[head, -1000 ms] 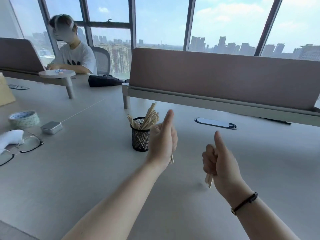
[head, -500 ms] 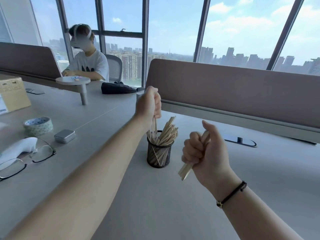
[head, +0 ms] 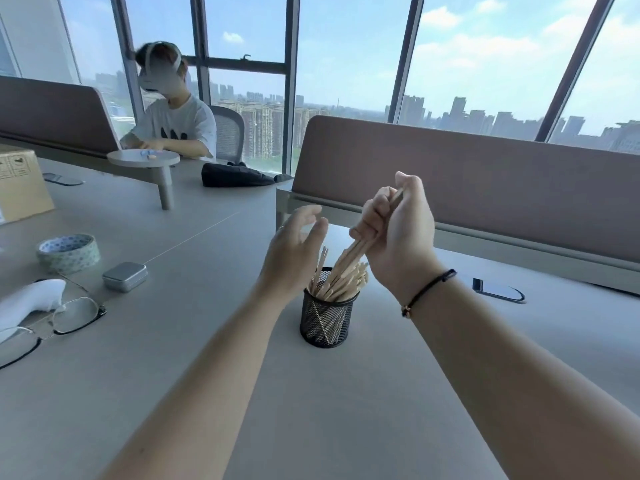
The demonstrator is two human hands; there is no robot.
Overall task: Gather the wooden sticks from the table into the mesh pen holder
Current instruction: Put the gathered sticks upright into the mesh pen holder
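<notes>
Where the left hand (head: 294, 249) gripped sticks half a second ago, it now hovers empty and spread beside the pen holder (head: 327, 308), while the right hand (head: 398, 230), clenched on wooden sticks (head: 356, 252), has moved over its rim.

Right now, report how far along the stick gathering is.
Done: many wooden sticks already stand in the mesh pen holder. In hand: the right hand grips a bundle angled down into the holder; the left hand is open and empty beside it. Left: release that bundle. No loose sticks show on the table.
</notes>
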